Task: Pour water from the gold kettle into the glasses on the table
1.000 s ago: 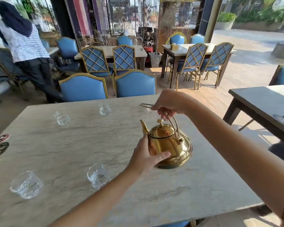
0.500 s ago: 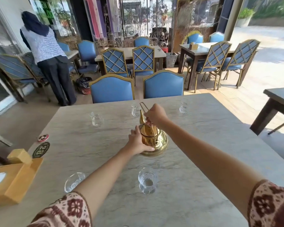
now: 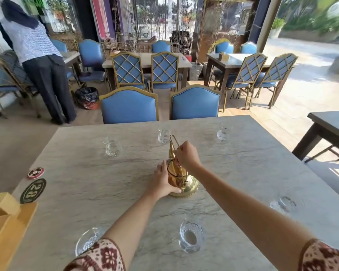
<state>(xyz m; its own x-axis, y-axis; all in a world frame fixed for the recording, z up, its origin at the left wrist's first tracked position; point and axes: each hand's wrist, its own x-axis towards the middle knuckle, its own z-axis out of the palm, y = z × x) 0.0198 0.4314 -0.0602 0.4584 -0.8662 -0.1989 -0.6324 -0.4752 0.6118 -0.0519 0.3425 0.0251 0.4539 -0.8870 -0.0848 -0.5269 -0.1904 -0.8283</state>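
Note:
The gold kettle (image 3: 181,178) stands on the marble table (image 3: 86,184) near its middle, spout pointing away from me. My right hand (image 3: 187,154) grips the kettle's wire handle from above. My left hand (image 3: 161,180) is pressed against the kettle's left side. Clear glasses stand around it: far left glass (image 3: 112,148), far middle glass (image 3: 163,135), far right glass (image 3: 222,133), near middle glass (image 3: 191,237), near right glass (image 3: 284,205), and a near left glass (image 3: 86,240) partly hidden by my left sleeve.
A wooden tissue box (image 3: 4,225) and two round coasters (image 3: 33,189) lie at the table's left edge. Two blue chairs (image 3: 129,106) stand at the far side. A person (image 3: 37,59) stands at the back left. Another table (image 3: 333,124) is at the right.
The kettle has shifted from the right part of the table toward its middle, both hands staying on it. My view has pulled back and turned, showing more glasses.

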